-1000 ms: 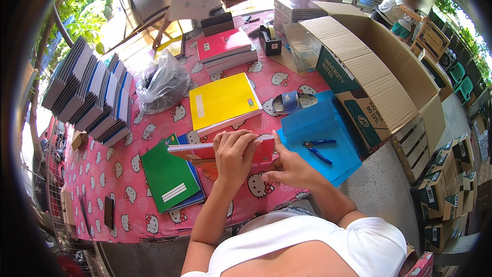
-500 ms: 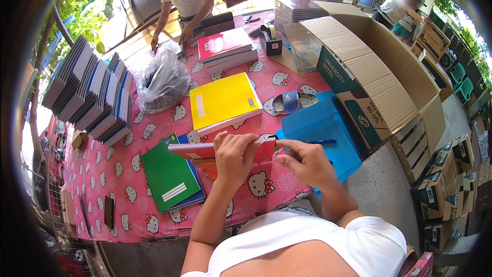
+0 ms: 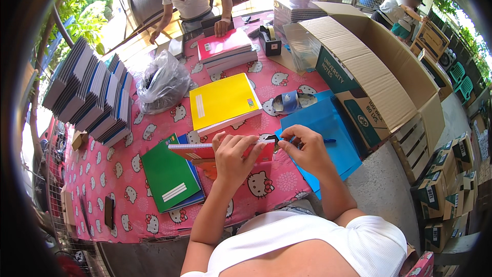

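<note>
The left hand (image 3: 233, 155) has a partly closed grip on the red notebook (image 3: 266, 153), standing it on edge. Just beside its right end, the right hand (image 3: 307, 151) has lifted and curled, fingertips nearly together; whether they pinch anything, I cannot tell. The left hand alone thus seems to steady the notebook. A green notebook (image 3: 166, 175) lies left of the left hand; pliers (image 3: 330, 140), partly hidden, rest on blue sheets (image 3: 346, 160) beyond the right. Past both hands sits a yellow notebook (image 3: 223, 101); farther, a co-worker's hand (image 3: 222, 27) has come onto a red stack (image 3: 228, 44).
</note>
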`<state>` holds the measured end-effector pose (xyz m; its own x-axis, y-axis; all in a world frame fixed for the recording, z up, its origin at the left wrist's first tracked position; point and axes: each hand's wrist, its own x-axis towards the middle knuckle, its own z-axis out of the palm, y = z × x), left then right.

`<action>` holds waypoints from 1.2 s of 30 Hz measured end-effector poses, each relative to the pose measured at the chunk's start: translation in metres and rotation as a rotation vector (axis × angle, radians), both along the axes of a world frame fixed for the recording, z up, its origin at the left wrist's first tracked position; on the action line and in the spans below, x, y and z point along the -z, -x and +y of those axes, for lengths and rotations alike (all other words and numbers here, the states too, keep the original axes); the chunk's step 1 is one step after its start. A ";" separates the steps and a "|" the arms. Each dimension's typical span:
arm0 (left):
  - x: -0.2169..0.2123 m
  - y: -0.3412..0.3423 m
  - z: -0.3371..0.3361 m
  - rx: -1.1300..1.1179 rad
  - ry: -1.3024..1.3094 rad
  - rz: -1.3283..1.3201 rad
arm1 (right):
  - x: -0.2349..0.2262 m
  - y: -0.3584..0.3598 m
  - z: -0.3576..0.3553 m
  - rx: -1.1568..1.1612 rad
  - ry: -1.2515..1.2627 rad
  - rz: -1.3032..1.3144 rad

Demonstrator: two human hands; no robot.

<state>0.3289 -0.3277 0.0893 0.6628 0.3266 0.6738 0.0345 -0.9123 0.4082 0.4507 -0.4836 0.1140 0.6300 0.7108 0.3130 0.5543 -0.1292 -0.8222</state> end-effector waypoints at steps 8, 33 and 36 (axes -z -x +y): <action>0.002 0.000 0.001 -0.010 -0.010 0.003 | 0.026 -0.014 0.011 -0.180 -0.160 0.250; -0.001 0.003 0.001 0.035 -0.012 -0.024 | 0.009 -0.048 0.019 -0.521 -0.039 0.642; 0.000 0.003 0.001 0.025 -0.016 -0.028 | 0.004 -0.046 0.017 -0.484 0.000 0.555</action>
<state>0.3262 -0.3264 0.0890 0.6513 0.2991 0.6974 0.0007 -0.9193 0.3936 0.4962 -0.4664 0.1100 0.3118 0.9493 0.0394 0.0514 0.0246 -0.9984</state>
